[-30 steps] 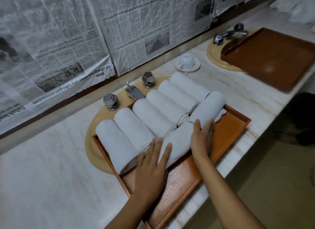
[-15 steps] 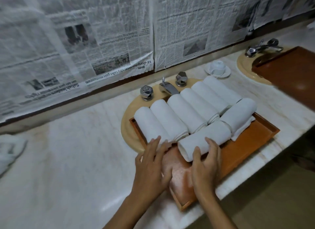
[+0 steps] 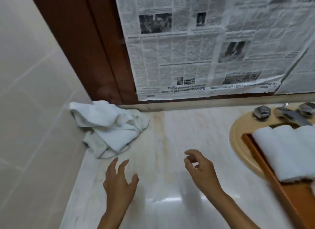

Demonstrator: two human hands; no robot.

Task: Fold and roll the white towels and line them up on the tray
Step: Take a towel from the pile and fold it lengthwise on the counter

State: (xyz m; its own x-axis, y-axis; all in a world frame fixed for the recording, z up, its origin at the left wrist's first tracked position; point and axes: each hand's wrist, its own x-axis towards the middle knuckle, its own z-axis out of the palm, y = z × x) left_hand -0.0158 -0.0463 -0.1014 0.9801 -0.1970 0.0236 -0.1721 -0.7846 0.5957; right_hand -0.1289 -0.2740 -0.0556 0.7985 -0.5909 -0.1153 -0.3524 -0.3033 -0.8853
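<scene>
Neither hand holds anything: the left hand (image 3: 119, 182) hovers with its fingers spread apart, and the right hand (image 3: 201, 170) hangs beside it, fingers loosely curled round nothing. Both are above the glossy pale marble counter (image 3: 170, 135).

At ten o'clock from them lies the crumpled heap of white terry towels (image 3: 109, 128), soft and limp, pushed into the corner. At three o'clock the orange-brown wooden tray (image 3: 293, 199) sits over the oval cream basin (image 3: 238, 143) and carries plump rolled white towels (image 3: 289, 152) side by side. A faceted chrome tap knob (image 3: 261, 112) stands beyond at two o'clock, with grey newspaper sheets (image 3: 204, 49) at twelve.

Fetching a fresh towel looks like the next step. The heap's layers are tangled, so one grab may drag several towels across the slick stone. Floppy cloth folded unevenly would give a loose, sagging roll.
</scene>
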